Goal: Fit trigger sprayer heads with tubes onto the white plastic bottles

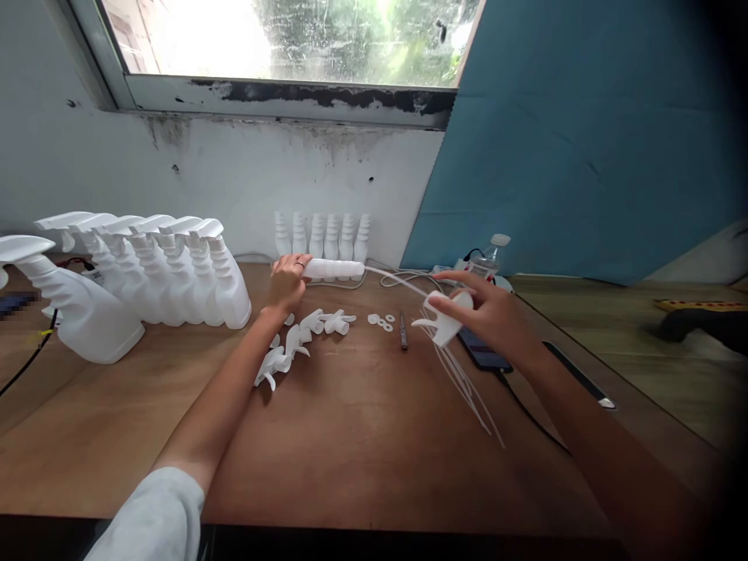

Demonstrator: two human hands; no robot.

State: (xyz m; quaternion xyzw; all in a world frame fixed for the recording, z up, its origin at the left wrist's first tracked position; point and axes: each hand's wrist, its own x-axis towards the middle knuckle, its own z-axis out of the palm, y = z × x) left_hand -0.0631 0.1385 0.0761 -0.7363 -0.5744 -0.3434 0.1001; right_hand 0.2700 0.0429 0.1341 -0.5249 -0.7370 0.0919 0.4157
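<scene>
My left hand [289,279] is wrapped round a white ribbed-neck spray bottle [337,269], held tilted on its side with its mouth to the right. In my right hand [496,308] is a white trigger spray head [447,318]. A thin dip tube [397,278] runs from the spray head to the bottle's mouth; whether its tip is inside I cannot tell. Several loose spray heads [295,339] lie near my left forearm. Below my right hand, loose white tubes [461,378] are spread on the table, partly hidden by the spray head.
Assembled spray bottles [169,273] stand in a row at left. Several headless bottles [332,234] line the wall. White washers [382,321], a slim dark tool [403,331], a phone [482,351] with a cable, and a black strip [578,374] lie on the table [362,444].
</scene>
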